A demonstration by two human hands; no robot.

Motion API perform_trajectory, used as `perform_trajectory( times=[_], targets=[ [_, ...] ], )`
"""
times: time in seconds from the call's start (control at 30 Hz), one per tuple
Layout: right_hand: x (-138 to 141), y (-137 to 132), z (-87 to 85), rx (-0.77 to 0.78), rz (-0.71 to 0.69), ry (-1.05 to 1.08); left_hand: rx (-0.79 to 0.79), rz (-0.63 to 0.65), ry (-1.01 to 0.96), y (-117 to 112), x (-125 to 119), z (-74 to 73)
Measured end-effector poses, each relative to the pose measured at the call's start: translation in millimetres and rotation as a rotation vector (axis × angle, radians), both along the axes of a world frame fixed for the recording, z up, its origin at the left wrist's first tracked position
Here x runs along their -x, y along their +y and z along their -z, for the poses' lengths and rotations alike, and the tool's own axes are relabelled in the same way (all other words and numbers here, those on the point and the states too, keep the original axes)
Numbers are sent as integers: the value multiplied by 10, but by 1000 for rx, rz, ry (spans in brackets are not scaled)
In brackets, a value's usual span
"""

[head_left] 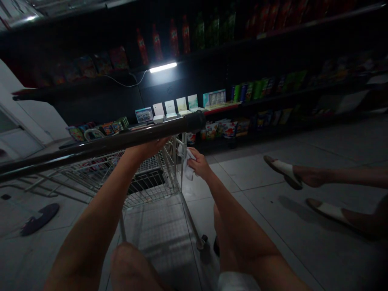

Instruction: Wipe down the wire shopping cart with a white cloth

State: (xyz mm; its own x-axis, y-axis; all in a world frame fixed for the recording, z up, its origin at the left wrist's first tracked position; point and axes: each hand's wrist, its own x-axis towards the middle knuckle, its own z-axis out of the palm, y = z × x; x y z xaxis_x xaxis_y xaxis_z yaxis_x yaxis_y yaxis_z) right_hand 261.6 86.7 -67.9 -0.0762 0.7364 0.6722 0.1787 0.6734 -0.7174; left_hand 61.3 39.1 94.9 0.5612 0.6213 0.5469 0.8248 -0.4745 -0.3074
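A metal shopping cart (151,195) with a dark handlebar (127,136) stands close in front of me. My right hand (198,162) is closed on a white cloth (188,171), pressed against the upright wire frame at the cart's right side. My left hand (147,149) reaches under the handlebar by the basket's near right corner. The bar and the cart frame hide most of its fingers, so I cannot tell whether it grips anything. A black box-like thing (146,180) shows through the wires of the basket.
Dark shelves behind the cart carry red bottles (173,38), small open boxes (170,107), cans (257,89) and snack bags (229,129). A lit tube lamp (163,67) hangs there with its cable. Another person's feet (309,176) are at the right. A round dark base (41,219) stands left.
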Motion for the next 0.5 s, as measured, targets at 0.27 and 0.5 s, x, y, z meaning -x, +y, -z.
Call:
perform_trajectory(
  times=[0.27,0.5],
  targets=[
    [40,-325,-753,-297,62,202,-76,102,-18,-48,326,-9],
    [307,-570,-459,-244,-120,117,-11,39,-152,-226,549,-68]
  ],
)
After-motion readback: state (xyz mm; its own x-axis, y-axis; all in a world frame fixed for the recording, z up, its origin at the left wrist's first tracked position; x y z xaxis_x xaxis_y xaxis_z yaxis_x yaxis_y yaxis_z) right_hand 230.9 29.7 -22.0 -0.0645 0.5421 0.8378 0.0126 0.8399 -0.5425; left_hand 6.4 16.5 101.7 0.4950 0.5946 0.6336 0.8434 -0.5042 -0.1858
